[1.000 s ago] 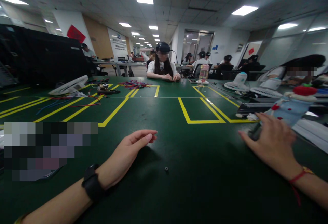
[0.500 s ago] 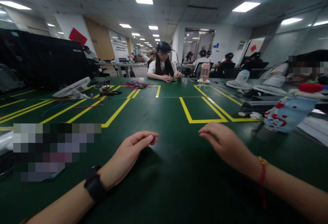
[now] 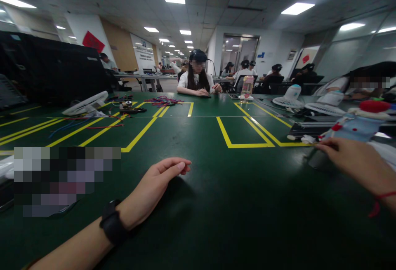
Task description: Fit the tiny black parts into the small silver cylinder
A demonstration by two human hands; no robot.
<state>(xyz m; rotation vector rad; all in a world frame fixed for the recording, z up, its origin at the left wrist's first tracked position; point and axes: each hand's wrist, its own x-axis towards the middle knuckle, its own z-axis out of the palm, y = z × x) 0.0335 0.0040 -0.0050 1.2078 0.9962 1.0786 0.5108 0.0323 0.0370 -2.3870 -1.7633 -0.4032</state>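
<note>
The L hand (image 3: 161, 183) is over the near part of the green tbl (image 3: 216, 208), w/ its fingers half curled & loose, thumb on top; it looks to hold nil. A black watch (image 3: 114, 222) is on that wrist. The R hand (image 3: 360, 165) is way over on the R side, in front of the blue cup (image 3: 357, 125) w/ the red top, & hides its low part. Its fingertips are close tog.; can't tell if a small thing is b/w them, or if the hand touches the cup. A dim grey thing (image 3: 318, 161) is just under the tips. Red string (image 3: 383, 196) is on the R wrist. Yellow tape (image 3: 247, 146) marks the tbl. Far L, a white fan (image 3: 85, 104) is nr a pile of red & blue wires (image 3: 162, 101). A person (image 3: 198, 81) in a black cap sits across, nr a pink btl (image 3: 247, 88).
</note>
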